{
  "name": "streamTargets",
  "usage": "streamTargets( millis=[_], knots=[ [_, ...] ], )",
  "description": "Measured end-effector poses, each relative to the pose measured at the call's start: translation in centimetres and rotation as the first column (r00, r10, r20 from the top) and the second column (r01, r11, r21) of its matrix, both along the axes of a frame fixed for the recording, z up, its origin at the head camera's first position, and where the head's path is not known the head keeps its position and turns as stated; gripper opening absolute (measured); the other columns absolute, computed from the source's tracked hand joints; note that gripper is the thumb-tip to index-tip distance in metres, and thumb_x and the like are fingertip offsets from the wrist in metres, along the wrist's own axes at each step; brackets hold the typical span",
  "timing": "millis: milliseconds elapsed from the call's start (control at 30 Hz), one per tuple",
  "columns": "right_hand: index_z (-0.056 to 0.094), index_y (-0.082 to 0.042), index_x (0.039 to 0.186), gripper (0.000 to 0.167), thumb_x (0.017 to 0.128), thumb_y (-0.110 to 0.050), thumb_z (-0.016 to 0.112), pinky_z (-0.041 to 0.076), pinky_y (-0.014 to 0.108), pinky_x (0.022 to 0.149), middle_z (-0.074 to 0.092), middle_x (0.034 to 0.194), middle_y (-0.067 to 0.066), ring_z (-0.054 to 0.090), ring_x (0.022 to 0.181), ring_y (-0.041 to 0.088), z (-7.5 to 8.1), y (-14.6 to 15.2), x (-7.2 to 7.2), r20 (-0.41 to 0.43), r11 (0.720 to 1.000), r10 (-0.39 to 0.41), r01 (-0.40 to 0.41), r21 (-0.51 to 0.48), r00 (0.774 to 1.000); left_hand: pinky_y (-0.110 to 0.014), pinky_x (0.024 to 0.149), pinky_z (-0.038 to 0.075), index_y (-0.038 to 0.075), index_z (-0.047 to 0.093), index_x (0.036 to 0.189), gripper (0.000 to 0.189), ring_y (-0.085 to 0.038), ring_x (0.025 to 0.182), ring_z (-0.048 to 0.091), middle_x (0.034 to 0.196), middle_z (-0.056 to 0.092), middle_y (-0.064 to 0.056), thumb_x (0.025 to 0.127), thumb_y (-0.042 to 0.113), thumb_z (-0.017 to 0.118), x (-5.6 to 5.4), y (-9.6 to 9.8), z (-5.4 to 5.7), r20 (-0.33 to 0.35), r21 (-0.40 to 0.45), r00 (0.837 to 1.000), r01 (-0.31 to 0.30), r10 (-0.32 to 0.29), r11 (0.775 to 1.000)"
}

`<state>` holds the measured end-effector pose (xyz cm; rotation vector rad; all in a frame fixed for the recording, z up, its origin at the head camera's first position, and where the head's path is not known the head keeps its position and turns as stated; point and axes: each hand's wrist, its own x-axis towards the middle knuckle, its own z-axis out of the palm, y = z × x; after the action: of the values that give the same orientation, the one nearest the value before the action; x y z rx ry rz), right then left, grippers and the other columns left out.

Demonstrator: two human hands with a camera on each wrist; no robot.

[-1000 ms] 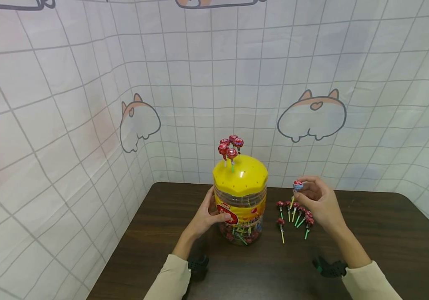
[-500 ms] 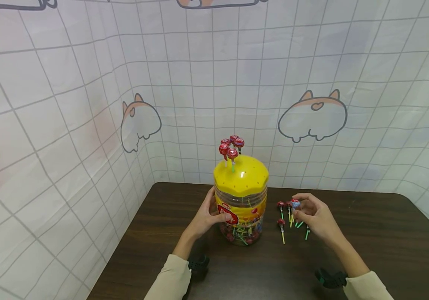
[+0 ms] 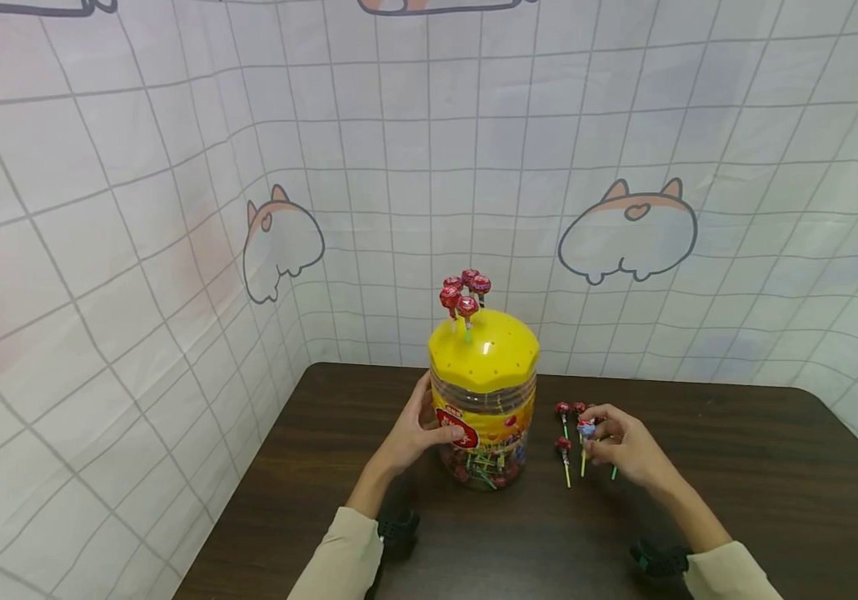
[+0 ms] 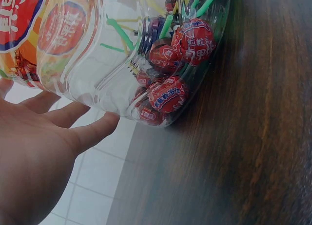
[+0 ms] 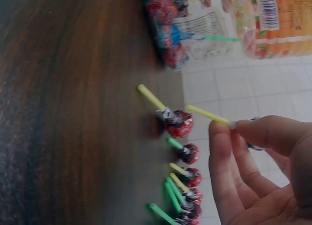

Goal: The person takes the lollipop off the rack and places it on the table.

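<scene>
A clear plastic jar (image 3: 500, 427) with an orange-yellow label and lollipops inside stands upright on the table. My left hand (image 3: 416, 435) holds its left side, thumb across the label; the left wrist view has the fingers (image 4: 95, 130) along the jar wall. Several red-wrapped lollipops (image 3: 466, 307) stick up from holes in the yellow lid (image 3: 496, 358). To the jar's right, my right hand (image 3: 630, 443) pinches a blue-and-red lollipop (image 3: 586, 429) just below its head, with its yellow stick (image 5: 209, 115) pointing down. The hand partly hides the loose lollipops behind it.
Several loose red lollipops lie right of the jar, the nearest one (image 3: 563, 447) set in front of the row (image 5: 190, 177). The dark wooden table (image 3: 519, 542) ends at a white gridded cloth (image 3: 489, 200) behind and to the left.
My right hand has come down and toward me with the blue-and-red lollipop, from above the loose row to in front of it. The left hand and the jar have stayed put.
</scene>
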<state>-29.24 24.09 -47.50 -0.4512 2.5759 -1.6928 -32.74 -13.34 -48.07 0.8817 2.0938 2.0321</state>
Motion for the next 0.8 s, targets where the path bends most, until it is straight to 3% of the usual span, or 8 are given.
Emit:
streamTargets(
  millis=[200,433,800],
  knots=[
    [0.05,0.007,0.132,0.041,0.094,0.003,0.065,0.062,0.037,0.07,0.065,0.093,0.021,0.071,0.082,0.025,-0.9,-0.2,-0.4,0.078,0.999,0.034,-0.034,-0.001,0.996,-0.059,0.113,0.043,0.043,0.015,0.161,0.097,-0.029,0.136,0.052,0.152,0.046,-0.009,0.089,0.039,0.08,0.1,0.0,0.1,0.002,0.0,1.0,0.001,-0.001,1.0],
    [0.052,0.004,0.13,0.04,0.093,0.003,0.068,0.062,0.036,0.068,0.065,0.091,0.017,0.073,0.08,0.024,-1.5,-0.4,-0.6,0.131,0.998,-0.016,0.008,0.059,0.991,-0.058,0.114,0.044,0.042,0.016,0.161,0.097,-0.03,0.136,0.051,0.152,0.046,-0.009,0.088,0.04,0.08,0.0,0.0,0.0,0.005,-0.003,1.0,0.002,-0.002,1.0],
    [0.058,0.0,0.127,0.038,0.092,0.0,0.072,0.06,0.033,0.062,0.069,0.086,0.012,0.07,0.073,0.02,-1.8,-0.4,-1.0,0.082,0.977,-0.063,0.045,0.207,0.995,-0.057,0.113,0.045,0.042,0.015,0.161,0.098,-0.029,0.136,0.051,0.152,0.046,-0.01,0.088,0.039,0.08,0.0,-0.1,0.1,0.009,0.001,1.0,0.002,-0.002,1.0]
  ],
)
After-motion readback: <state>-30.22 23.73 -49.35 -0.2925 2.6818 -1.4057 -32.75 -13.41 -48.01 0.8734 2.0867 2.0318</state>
